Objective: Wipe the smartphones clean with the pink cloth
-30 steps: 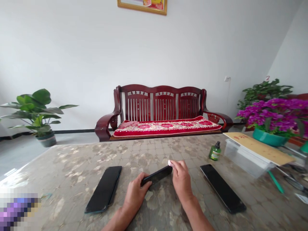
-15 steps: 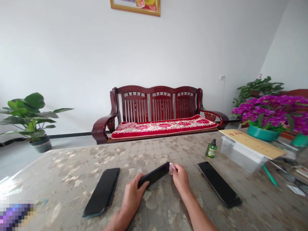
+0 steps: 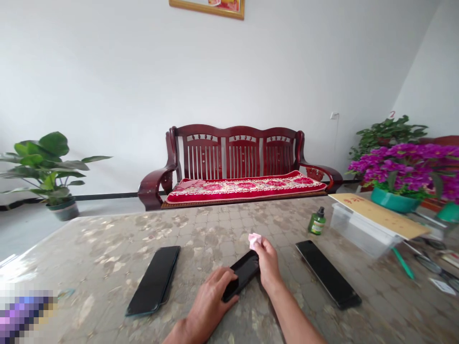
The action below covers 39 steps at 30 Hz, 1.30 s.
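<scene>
Near the front middle of the table, a black smartphone [image 3: 244, 273] lies slantwise with its dark screen facing up. My left hand [image 3: 214, 290] is closed around its near end, thumb along the lower edge. A small pale pink cloth or tissue [image 3: 254, 240] is pinched between the thumb and fingers of my right hand [image 3: 267, 262]. That hand is beside the phone's far end; whether it touches the phone I cannot tell. To the left rests another dark phone [image 3: 154, 281], and to the right a third black phone [image 3: 328, 273].
A green pump bottle [image 3: 317, 221] stands behind the right-hand phone. Farther right are a clear plastic box [image 3: 358, 228] with a tan envelope [image 3: 380, 215] on top, a green pen [image 3: 403, 263], glasses and purple flowers [image 3: 405, 165]. A wooden bench [image 3: 240, 153] stands beyond the table.
The held phone has come down and turned flatter, screen up. My right hand has lifted the pink cloth above the phone's far end. My left hand has shifted its grip over the phone.
</scene>
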Available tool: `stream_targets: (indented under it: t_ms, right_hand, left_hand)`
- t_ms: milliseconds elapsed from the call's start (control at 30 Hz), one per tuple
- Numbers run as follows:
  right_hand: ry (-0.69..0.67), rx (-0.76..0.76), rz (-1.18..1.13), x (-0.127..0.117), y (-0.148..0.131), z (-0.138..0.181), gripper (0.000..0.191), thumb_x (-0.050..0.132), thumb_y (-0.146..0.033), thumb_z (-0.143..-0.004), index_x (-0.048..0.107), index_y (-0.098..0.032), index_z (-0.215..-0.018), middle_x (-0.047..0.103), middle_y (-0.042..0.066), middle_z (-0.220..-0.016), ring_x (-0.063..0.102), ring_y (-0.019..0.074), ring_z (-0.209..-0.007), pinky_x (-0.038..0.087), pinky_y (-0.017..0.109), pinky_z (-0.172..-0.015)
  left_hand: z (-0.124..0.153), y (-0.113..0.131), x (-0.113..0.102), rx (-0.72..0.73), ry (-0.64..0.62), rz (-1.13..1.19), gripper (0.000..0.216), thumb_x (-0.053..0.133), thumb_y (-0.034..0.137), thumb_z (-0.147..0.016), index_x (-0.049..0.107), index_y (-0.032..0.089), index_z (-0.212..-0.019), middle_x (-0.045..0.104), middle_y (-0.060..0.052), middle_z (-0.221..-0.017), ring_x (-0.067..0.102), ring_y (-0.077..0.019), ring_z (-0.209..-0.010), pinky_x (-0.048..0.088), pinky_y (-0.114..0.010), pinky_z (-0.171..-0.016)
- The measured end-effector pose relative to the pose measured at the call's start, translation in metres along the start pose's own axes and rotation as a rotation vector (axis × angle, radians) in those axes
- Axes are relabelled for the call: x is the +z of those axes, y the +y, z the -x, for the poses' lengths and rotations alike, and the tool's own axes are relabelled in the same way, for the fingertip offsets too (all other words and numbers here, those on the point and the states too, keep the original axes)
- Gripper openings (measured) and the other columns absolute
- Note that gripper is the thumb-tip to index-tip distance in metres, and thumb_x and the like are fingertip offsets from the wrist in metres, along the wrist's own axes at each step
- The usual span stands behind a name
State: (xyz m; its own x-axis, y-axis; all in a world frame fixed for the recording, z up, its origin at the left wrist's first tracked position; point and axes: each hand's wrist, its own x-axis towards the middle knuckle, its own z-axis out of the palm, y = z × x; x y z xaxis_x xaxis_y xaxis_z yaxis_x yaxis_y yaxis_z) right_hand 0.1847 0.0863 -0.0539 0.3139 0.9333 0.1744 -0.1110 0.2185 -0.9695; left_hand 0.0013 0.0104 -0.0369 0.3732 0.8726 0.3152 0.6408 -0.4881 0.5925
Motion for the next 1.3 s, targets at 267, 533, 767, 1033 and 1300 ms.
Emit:
stream_targets:
  t_ms: [267, 533, 767, 1033, 1300]
  right_hand:
    - [-0.022, -0.139, 0.22, 0.0, 0.012, -0.01, 0.037, 0.057, -0.046, -0.079, 0.073, -0.019, -0.097, 0.072, 0.008, -0.098, 0.063, 0.024, -0.094, 0.046, 0.032, -0.085]
    - [-0.083, -0.228, 0.372, 0.007, 0.015, -0.025, 0.031, 0.053, -0.038, -0.076, 0.073, -0.018, -0.09, 0.07, 0.007, -0.089, 0.063, 0.0226, -0.086, 0.047, 0.031, -0.079]
    - [-0.233, -0.304, 0.389, 0.021, 0.011, -0.038, 0.026, 0.055, -0.033, -0.075, 0.074, -0.019, -0.085, 0.071, 0.007, -0.088, 0.064, 0.0219, -0.086, 0.048, 0.032, -0.082]
    - [-0.322, -0.302, 0.362, 0.033, 0.014, -0.045, 0.028, 0.056, -0.034, -0.076, 0.074, -0.017, -0.088, 0.073, 0.007, -0.087, 0.065, 0.0221, -0.083, 0.051, 0.032, -0.079]
    - [-0.322, -0.387, 0.505, 0.006, 0.003, -0.032, 0.02, 0.055, -0.026, -0.08, 0.073, -0.022, -0.088, 0.069, 0.006, -0.087, 0.062, 0.0229, -0.085, 0.048, 0.034, -0.078]
  left_hand:
    - [0.001, -0.006, -0.001, 0.037, -0.192, -0.033, 0.062, 0.081, 0.041, -0.073, 0.058, 0.026, -0.13, 0.053, -0.012, -0.138, 0.049, -0.0324, -0.127, 0.039, -0.045, -0.107]
    - [0.005, -0.003, 0.001, 0.037, -0.238, -0.021, 0.074, 0.074, 0.022, -0.077, 0.044, 0.033, -0.143, 0.039, -0.008, -0.151, 0.032, -0.032, -0.139, 0.027, -0.052, -0.114]
    - [0.004, 0.004, -0.004, 0.05, -0.249, -0.036, 0.069, 0.074, 0.026, -0.08, 0.046, 0.034, -0.142, 0.04, -0.008, -0.151, 0.033, -0.0319, -0.138, 0.03, -0.052, -0.113]
    - [0.001, 0.019, -0.009, 0.052, -0.254, -0.082, 0.049, 0.074, 0.027, -0.083, 0.06, 0.029, -0.13, 0.049, -0.009, -0.144, 0.041, -0.0324, -0.133, 0.034, -0.048, -0.112]
    - [0.004, 0.019, -0.008, 0.038, -0.23, -0.09, 0.051, 0.076, 0.023, -0.08, 0.061, 0.025, -0.129, 0.05, -0.009, -0.143, 0.043, -0.032, -0.13, 0.036, -0.045, -0.111]
